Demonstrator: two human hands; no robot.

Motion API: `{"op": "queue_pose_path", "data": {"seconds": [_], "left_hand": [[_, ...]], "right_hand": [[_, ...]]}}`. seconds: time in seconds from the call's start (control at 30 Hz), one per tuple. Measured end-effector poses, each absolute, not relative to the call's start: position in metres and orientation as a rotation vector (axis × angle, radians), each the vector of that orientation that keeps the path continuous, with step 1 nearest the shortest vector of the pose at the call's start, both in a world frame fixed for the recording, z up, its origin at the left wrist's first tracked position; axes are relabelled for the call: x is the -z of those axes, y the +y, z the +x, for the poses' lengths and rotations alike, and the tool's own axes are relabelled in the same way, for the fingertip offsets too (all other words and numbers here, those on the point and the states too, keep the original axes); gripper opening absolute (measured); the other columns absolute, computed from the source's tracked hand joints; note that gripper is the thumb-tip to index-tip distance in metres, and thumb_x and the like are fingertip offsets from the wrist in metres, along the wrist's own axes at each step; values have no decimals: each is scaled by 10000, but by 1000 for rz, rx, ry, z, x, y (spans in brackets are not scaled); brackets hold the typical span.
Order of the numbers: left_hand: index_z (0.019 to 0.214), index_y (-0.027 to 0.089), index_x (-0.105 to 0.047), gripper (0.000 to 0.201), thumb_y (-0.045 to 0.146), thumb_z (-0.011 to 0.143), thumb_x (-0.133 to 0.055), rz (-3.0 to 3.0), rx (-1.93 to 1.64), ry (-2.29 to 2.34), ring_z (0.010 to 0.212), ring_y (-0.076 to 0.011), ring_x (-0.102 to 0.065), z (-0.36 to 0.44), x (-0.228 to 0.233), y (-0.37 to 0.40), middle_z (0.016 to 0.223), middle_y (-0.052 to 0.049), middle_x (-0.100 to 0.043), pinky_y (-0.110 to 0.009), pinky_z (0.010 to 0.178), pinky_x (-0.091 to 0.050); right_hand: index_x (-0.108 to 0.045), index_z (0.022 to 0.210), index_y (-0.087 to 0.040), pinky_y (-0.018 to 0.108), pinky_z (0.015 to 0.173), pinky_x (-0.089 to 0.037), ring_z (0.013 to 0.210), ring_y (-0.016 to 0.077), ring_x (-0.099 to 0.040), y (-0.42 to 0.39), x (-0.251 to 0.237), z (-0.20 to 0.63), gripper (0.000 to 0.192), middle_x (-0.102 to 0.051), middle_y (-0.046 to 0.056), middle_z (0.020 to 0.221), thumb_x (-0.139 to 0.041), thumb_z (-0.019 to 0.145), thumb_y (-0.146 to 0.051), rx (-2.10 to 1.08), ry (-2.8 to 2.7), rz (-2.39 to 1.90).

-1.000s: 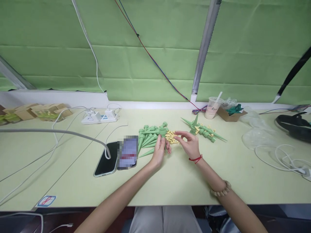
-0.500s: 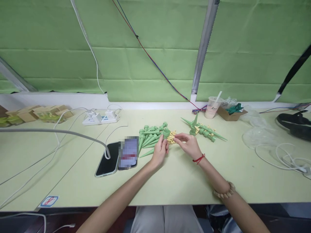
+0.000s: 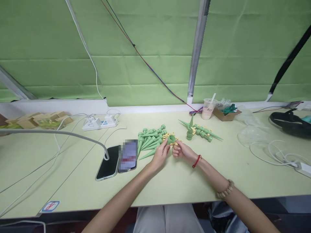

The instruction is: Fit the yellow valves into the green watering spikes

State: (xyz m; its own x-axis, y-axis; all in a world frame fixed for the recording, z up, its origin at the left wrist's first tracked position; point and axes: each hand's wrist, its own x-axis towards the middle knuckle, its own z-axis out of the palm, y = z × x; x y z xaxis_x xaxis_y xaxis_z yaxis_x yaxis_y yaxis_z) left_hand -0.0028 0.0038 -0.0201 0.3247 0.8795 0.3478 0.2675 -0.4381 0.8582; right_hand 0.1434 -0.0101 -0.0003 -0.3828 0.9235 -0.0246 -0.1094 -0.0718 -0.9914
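Observation:
My left hand [image 3: 161, 153] is closed round a green plastic watering spike [image 3: 171, 139], whose round, hollow cup end faces up and towards me. Close beside that cup, my right hand [image 3: 181, 150] is pinched on a small yellow plastic piece, mostly covered by the fingertips. A heap of small yellow pieces [image 3: 172, 134] lies just behind both hands. To the left is a pile of green spikes [image 3: 150, 137], tapered and with collared ends. More green spikes [image 3: 205, 132], with yellow pieces among them, lie to the right, and one spike [image 3: 190, 129] stands upright on its cup end.
Two phones [image 3: 108, 163] lie left of the spikes, a white cable crossing one. A power strip [image 3: 100, 123] and small cartons [image 3: 36, 120] are further back. At back right stand a drink cup [image 3: 208, 109], a small cardboard box [image 3: 225, 115], plastic bags and a coiled white cable [image 3: 274, 153].
My right hand has moved from the yellow pieces in towards the cup end of the spike. My left hand has turned the cup more towards me. The view has shifted slightly.

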Motion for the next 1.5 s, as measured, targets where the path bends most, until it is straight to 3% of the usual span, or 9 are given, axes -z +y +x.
{"op": "queue_pose_path", "data": {"seconds": [0.23, 0.4, 0.57, 0.7, 0.87, 1.03, 1.2, 1.37, 1.5], "left_hand": [[849, 168, -449, 268, 406, 885, -331, 1781, -1095, 924, 449, -75, -309, 2, 15, 1, 526, 66, -360, -215, 480, -265], [903, 146, -503, 328, 446, 865, -374, 1721, -1184, 912, 481, -76, -306, 8, 13, 6, 547, 58, -338, -212, 479, -260], [1044, 126, -541, 408, 461, 831, -448, 1590, -1293, 960, 487, -77, -310, 5, 9, 2, 569, 42, -371, -211, 461, -263], [1064, 121, -563, 429, 456, 806, -490, 1527, -1362, 992, 499, -82, -334, 1, 12, -5, 562, 36, -404, -204, 453, -274], [1143, 109, -541, 449, 411, 814, -488, 1435, -1380, 1010, 466, -66, -323, -3, 14, -6, 593, 33, -437, -198, 438, -275], [1158, 124, -571, 437, 366, 801, -501, 1560, -1398, 1070, 593, -104, -441, -9, 15, -3, 681, -9, -561, -209, 533, -366], [1184, 107, -558, 464, 371, 809, -486, 1524, -1374, 1080, 668, -127, -516, -9, 16, -6, 793, -47, -637, -253, 647, -419], [1147, 138, -599, 415, 337, 793, -514, 1589, -1403, 1087, 755, -145, -549, -6, 15, -10, 863, -60, -657, -262, 691, -435], [1173, 130, -579, 430, 336, 805, -495, 1633, -1363, 1129, 620, -123, -515, -6, 14, -12, 784, -46, -655, -236, 559, -413]], "right_hand": [[-465, 607, -185, 258, 597, -405, 549, 103, -446, -15, -14, 149, 470, -465, -27, 561, -494, 738, -636, -1210, -1519, -1006], [-400, 540, -200, 281, 492, -409, 401, 107, -419, -20, -25, 150, 585, -385, -41, 422, -265, 775, -719, -1644, -1488, -1011], [-485, 580, -184, 256, 581, -409, 515, 103, -453, -16, -26, 146, 474, -476, -20, 528, -464, 763, -621, -1113, -1542, -1061], [-372, 533, -205, 270, 519, -410, 434, 101, -416, -10, -18, 134, 526, -373, -50, 447, -378, 763, -678, -1608, -1299, -974], [-465, 607, -185, 237, 560, -409, 522, 97, -472, -6, -15, 129, 417, -507, -25, 546, -514, 760, -569, -1381, -1368, -979], [-275, 508, -220, 233, 436, -327, 374, 86, -302, -2, -14, 128, 493, -265, -78, 390, -357, 829, -585, -1865, -1186, -964], [-447, 585, -187, 234, 528, -379, 484, 93, -436, -3, -8, 124, 416, -472, -37, 508, -530, 762, -555, -1502, -1286, -960], [-256, 524, -218, 225, 451, -326, 377, 70, -302, -5, -9, 125, 511, -252, -94, 406, -442, 778, -620, -1884, -1064, -907], [-342, 561, -204, 235, 493, -381, 414, 80, -410, -6, -7, 128, 486, -395, -63, 449, -460, 760, -632, -1764, -1145, -937]]}}
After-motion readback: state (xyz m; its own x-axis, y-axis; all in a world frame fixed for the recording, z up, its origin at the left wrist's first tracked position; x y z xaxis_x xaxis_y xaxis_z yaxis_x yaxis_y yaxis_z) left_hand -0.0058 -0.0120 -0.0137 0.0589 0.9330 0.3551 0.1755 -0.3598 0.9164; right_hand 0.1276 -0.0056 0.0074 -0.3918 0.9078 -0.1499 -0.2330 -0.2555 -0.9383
